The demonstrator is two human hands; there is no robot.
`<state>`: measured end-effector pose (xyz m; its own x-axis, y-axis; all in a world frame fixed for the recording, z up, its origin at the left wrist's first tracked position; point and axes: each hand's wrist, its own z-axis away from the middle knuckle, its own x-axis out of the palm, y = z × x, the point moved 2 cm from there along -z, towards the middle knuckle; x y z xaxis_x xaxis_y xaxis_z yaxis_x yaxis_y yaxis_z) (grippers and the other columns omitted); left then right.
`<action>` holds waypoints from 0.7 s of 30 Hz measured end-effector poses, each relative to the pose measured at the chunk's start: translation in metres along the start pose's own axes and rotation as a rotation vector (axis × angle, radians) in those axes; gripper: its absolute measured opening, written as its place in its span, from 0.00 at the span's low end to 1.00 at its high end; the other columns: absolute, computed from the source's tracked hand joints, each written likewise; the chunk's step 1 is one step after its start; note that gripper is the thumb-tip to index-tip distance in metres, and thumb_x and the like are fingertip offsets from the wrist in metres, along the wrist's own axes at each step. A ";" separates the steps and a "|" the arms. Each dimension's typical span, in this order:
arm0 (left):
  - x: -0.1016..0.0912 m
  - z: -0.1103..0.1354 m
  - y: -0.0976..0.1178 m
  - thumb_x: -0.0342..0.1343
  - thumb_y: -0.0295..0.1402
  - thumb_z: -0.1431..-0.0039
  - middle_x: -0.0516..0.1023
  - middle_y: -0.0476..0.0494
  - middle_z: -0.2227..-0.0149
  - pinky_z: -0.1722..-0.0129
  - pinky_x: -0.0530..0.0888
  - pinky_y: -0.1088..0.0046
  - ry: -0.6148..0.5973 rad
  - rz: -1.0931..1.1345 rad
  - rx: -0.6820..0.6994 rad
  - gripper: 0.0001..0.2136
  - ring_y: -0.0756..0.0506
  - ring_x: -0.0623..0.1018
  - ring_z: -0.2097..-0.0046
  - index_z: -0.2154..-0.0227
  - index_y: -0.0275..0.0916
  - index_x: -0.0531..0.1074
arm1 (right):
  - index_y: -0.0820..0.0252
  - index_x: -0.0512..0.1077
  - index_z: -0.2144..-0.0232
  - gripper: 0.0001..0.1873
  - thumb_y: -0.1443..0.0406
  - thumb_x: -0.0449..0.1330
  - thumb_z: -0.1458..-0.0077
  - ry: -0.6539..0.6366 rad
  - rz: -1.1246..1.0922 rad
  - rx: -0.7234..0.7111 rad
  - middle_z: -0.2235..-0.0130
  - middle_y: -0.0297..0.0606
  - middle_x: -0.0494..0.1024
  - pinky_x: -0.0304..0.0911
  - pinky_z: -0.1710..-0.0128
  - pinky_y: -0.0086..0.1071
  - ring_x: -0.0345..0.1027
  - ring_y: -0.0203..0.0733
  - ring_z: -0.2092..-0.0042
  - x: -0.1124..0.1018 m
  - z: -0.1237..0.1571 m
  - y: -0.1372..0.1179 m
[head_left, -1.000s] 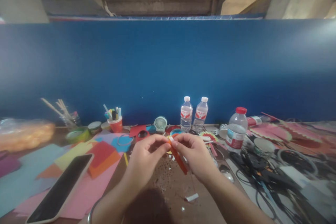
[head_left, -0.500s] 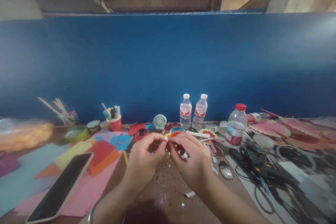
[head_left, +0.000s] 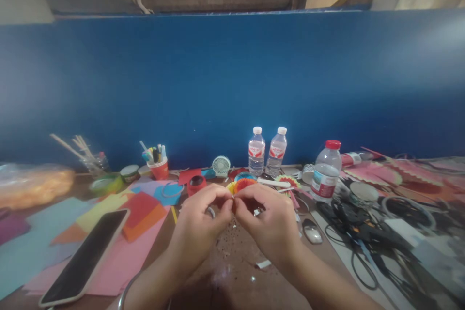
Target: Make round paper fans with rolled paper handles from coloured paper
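My left hand (head_left: pixel 207 215) and my right hand (head_left: pixel 269 215) meet fingertip to fingertip above the middle of the brown table (head_left: pixel 232 278). Both are closed in a pinch. A tiny whitish bit shows between the fingertips, too small to name. Just behind the fingers lie folded paper fans, one orange and red (head_left: pixel 244 184), with yellow and blue parts beside it. Below the hands, dark specks and a white paper scrap (head_left: pixel 263 264) lie on the tabletop. A metal bracelet (head_left: pixel 125 293) circles my left wrist.
At left, a phone (head_left: pixel 87 256) rests on coloured paper sheets (head_left: pixel 119 271). Behind stand a cup of pens (head_left: pixel 159 169), a small fan (head_left: pixel 221 166), and two water bottles (head_left: pixel 256 152). At right are a red-capped bottle (head_left: pixel 326 172), a computer mouse (head_left: pixel 312 231), and tangled black cables (head_left: pixel 363 232).
My fingertips have drawn closer together, and less of the whitish bit shows between them. The view has shifted slightly; the things on the table stay where they were.
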<state>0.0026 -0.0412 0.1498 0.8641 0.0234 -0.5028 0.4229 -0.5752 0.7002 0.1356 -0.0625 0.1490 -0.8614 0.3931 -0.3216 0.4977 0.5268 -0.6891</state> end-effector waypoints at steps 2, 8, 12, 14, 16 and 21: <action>-0.001 0.000 -0.001 0.50 0.29 0.47 0.72 0.53 0.73 0.71 0.67 0.78 -0.010 0.018 -0.021 0.04 0.52 0.70 0.71 0.74 0.40 0.68 | 0.60 0.72 0.79 0.07 0.71 0.56 0.56 -0.033 -0.057 0.080 0.78 0.32 0.73 0.60 0.76 0.25 0.65 0.32 0.77 0.000 -0.001 0.002; -0.001 0.000 0.000 0.50 0.31 0.46 0.72 0.53 0.73 0.71 0.66 0.79 -0.012 -0.028 -0.023 0.04 0.52 0.70 0.71 0.73 0.41 0.68 | 0.59 0.74 0.77 0.07 0.71 0.56 0.55 -0.041 -0.020 -0.006 0.77 0.32 0.74 0.60 0.75 0.25 0.65 0.33 0.75 -0.002 -0.001 0.000; 0.000 0.001 0.001 0.50 0.31 0.46 0.72 0.53 0.72 0.70 0.66 0.78 -0.019 -0.062 -0.005 0.04 0.51 0.70 0.70 0.74 0.40 0.68 | 0.60 0.74 0.79 0.06 0.71 0.57 0.58 -0.003 0.028 -0.007 0.78 0.32 0.73 0.59 0.76 0.26 0.64 0.33 0.76 -0.003 0.000 -0.001; 0.000 0.001 0.001 0.50 0.31 0.46 0.71 0.53 0.74 0.71 0.66 0.78 -0.025 -0.029 -0.012 0.04 0.52 0.70 0.71 0.75 0.40 0.68 | 0.60 0.73 0.81 0.06 0.71 0.57 0.58 -0.024 -0.044 0.089 0.79 0.32 0.73 0.59 0.78 0.25 0.64 0.33 0.77 -0.002 -0.001 0.002; -0.001 0.001 0.001 0.50 0.31 0.46 0.71 0.53 0.75 0.72 0.66 0.79 -0.027 0.020 -0.026 0.04 0.53 0.70 0.72 0.74 0.40 0.68 | 0.60 0.73 0.80 0.06 0.71 0.56 0.57 -0.057 -0.143 0.188 0.79 0.31 0.74 0.60 0.78 0.25 0.66 0.33 0.77 -0.001 -0.002 0.006; -0.004 -0.001 0.001 0.50 0.30 0.46 0.72 0.53 0.73 0.72 0.66 0.80 0.005 0.020 -0.030 0.04 0.53 0.70 0.72 0.73 0.40 0.69 | 0.59 0.74 0.76 0.06 0.69 0.57 0.54 -0.065 -0.211 0.109 0.75 0.33 0.76 0.62 0.75 0.26 0.68 0.34 0.74 0.000 -0.002 0.006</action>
<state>0.0000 -0.0411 0.1535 0.8738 0.0163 -0.4860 0.4135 -0.5510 0.7249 0.1384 -0.0578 0.1461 -0.9515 0.2320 -0.2021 0.2955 0.5062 -0.8102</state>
